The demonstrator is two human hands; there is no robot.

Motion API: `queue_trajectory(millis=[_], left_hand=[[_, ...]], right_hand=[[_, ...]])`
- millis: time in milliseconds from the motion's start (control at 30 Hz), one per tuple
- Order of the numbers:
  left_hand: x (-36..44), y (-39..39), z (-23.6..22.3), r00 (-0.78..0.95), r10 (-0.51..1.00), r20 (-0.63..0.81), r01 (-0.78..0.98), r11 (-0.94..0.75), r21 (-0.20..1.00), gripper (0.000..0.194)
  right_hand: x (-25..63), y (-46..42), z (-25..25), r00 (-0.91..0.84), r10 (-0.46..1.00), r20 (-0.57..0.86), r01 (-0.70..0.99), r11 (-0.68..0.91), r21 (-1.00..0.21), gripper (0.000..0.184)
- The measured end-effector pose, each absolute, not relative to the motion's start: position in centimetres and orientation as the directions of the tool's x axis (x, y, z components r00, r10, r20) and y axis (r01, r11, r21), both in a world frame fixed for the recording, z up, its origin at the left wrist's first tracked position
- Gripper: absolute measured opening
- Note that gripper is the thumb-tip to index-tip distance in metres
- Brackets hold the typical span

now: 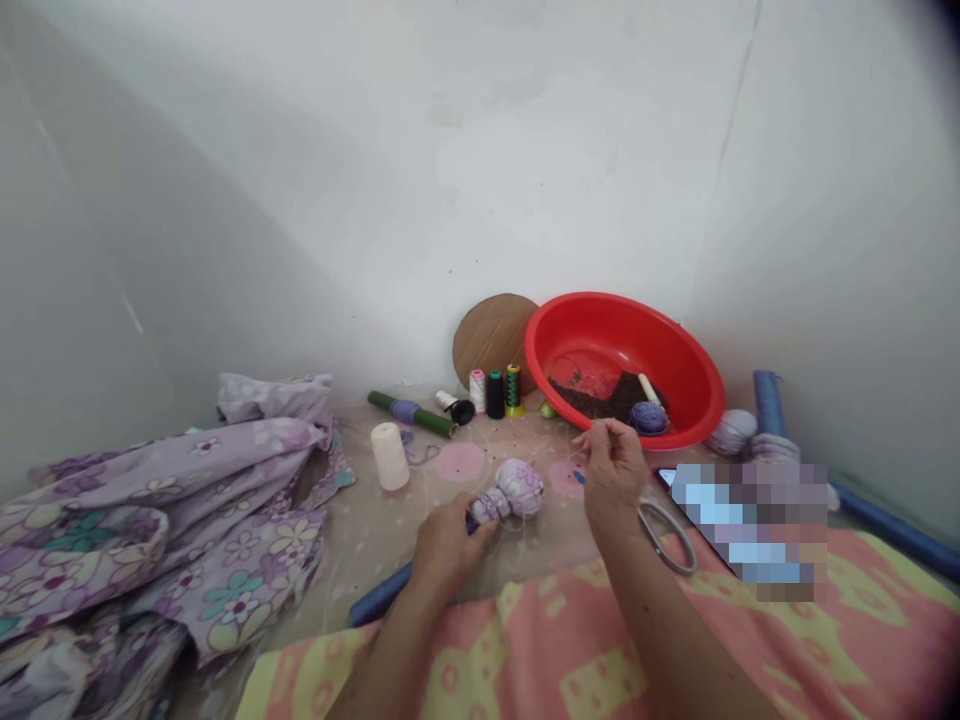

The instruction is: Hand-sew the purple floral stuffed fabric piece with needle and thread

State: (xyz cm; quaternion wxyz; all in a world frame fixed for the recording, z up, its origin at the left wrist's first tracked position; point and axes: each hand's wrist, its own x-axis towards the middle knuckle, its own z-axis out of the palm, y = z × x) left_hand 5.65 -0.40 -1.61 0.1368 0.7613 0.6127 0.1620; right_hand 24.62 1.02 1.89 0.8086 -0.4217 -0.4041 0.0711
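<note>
My left hand (454, 540) is closed around a blue-wrapped stick (386, 592), just below its padded head. That head is a round, flower-printed cloth ball (519, 488) with string wound about its neck. Up and to the right, my right hand (613, 468) is raised in front of the red basin, thumb and fingers pinched on a thin thread (576, 450) that shows only faintly. Near its wrist lie scissors (667, 537) with grey handles; a blue tip pokes out on the other side. A white thread cone (390, 457) stands left of the cloth ball.
The red basin (626, 300) leans at the back, holding dark soil and a purple yarn ball (649, 418). Several thread spools (495, 394) stand beside a cardboard disc (487, 335). Floral cloth (247, 540) is heaped left. A phone (720, 515) and another blue stick (900, 528) lie right.
</note>
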Motion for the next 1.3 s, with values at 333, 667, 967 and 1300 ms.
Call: queue_trajectory(millis=[333, 667, 967, 1300], left_hand=[[5.6, -0.6, -1.4, 0.214, 0.973, 0.089, 0.886, -0.231, 0.401, 0.042], [5.7, -0.7, -0.7, 0.214, 0.974, 0.076, 0.881, -0.226, 0.415, 0.041], [5.8, -0.8, -0.4, 0.235, 0.967, 0.096, 0.873, -0.253, 0.417, 0.04], [6.0, -1.1, 0.3, 0.19, 0.982, 0.015, 0.887, -0.178, 0.427, 0.041]], right_hand=[[27.7, 0.4, 2.3, 0.448, 0.137, 0.883, 0.845, 0.259, -0.468, 0.016], [26.4, 0.5, 2.0, 0.146, 0.485, 0.862, 0.904, 0.288, -0.315, 0.015], [21.7, -0.4, 1.5, -0.322, 0.762, 0.561, 0.877, 0.464, -0.126, 0.011], [21.3, 0.2, 1.0, -0.249, 0.747, 0.616, 0.87, 0.452, -0.197, 0.014]])
